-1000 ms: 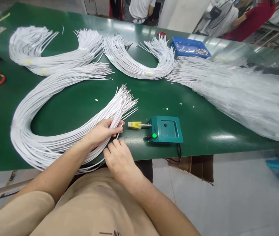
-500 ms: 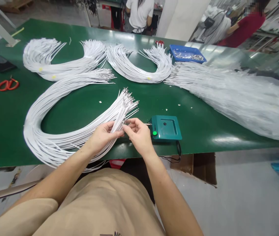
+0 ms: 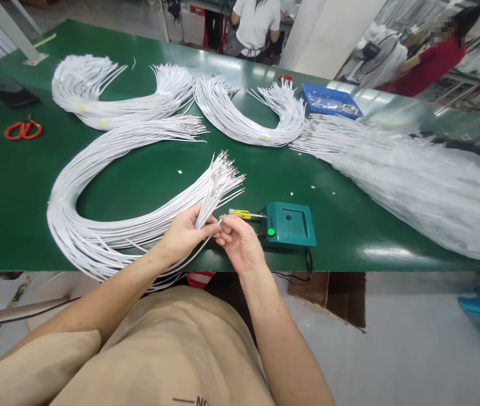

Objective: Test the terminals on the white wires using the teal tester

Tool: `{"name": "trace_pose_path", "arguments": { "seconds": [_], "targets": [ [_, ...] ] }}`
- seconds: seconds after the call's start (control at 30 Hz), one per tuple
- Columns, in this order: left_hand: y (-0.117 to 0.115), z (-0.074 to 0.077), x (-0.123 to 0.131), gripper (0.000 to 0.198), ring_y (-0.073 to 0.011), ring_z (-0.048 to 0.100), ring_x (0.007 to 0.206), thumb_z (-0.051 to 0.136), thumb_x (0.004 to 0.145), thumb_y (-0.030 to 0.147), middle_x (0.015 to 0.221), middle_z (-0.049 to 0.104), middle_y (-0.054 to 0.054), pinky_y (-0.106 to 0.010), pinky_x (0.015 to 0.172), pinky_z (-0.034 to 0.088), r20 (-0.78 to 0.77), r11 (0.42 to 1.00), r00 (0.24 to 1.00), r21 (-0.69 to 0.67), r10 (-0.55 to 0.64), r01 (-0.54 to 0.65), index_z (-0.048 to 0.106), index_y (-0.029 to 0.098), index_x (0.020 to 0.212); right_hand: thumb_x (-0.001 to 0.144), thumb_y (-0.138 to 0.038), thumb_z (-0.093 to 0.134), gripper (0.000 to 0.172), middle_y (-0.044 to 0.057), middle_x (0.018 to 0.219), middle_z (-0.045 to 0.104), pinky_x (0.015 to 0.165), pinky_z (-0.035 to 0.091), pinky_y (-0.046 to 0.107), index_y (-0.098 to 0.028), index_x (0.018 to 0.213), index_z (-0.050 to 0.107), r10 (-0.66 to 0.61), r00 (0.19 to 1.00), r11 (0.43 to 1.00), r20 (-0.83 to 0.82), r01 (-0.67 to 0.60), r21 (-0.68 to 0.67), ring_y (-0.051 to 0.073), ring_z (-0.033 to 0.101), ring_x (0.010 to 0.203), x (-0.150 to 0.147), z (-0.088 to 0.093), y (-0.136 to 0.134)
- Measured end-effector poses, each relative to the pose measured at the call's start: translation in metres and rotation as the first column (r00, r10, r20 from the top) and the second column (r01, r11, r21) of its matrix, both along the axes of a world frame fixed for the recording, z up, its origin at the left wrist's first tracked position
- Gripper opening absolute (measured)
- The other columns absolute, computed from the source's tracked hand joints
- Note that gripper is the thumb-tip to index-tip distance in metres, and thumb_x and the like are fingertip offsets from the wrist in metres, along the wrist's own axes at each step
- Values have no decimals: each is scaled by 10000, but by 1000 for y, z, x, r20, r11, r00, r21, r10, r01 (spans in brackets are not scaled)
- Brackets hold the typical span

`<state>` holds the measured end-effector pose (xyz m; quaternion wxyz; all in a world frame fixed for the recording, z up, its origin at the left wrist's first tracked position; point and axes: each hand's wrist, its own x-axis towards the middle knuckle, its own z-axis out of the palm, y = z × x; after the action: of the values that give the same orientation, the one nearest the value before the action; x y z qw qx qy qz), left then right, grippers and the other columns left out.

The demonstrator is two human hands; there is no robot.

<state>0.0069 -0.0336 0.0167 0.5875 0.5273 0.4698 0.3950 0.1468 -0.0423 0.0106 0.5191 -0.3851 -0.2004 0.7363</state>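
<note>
My left hand (image 3: 186, 234) is closed around white wires (image 3: 209, 194) near the end of a large curved bundle (image 3: 64, 192). Close beside it, my right hand (image 3: 240, 239) pinches the end of one white wire, the fingertips of both hands almost meeting. Just right of my right hand sits a teal device (image 3: 290, 217) with a green button (image 3: 271, 232). A metal rod with a yellow-marked sleeve (image 3: 242, 214) sticks out of its left side, over my right fingers.
More white wire bundles (image 3: 248, 127) lie at the back of the green table (image 3: 240, 259). A blue tray (image 3: 333, 101) holds small metallic pieces. Plastic-covered wires (image 3: 413, 180) stretch along the right. Red-handled scissors (image 3: 23, 129) lie left. Two people work beyond the table.
My right hand has dropped slightly and turned, uncovering the yellow-marked sleeve on the device's rod. The wire end now shows between my fingertips. The whole view has shifted a little.
</note>
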Motion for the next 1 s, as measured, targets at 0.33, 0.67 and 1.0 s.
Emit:
{"name": "trace_pose_path", "arguments": {
  "seconds": [0.33,0.67,1.0],
  "targets": [
    [-4,-3,1,208,-170,678,746,698,759,302,809,698,-31,-299,729,530,73,996,995,-42,-69,72,585,155,855,657,-344,743,298,-74,512,389,455,333,194,-166,563,524,80,993,997,84,-79,-12,54,344,460,0,9,12],
    [-1,-3,-1,223,-153,642,714,705,752,332,755,663,-14,-259,660,490,21,1000,1000,-19,-24,24,577,156,798,703,-360,741,244,-58,602,476,546,397,196,-146,803,681,65,998,997,-5,-66,-44,43,392,510,6,-3,1],
    [4,1,1,405,-97,595,686,729,736,275,786,614,9,-190,588,441,224,973,974,-219,-19,70,609,169,1108,823,-312,583,159,19,778,653,703,457,280,-178,775,654,-287,597,927,750,-25,374,147,575,717,-1,-1,-5]
  ]
}}
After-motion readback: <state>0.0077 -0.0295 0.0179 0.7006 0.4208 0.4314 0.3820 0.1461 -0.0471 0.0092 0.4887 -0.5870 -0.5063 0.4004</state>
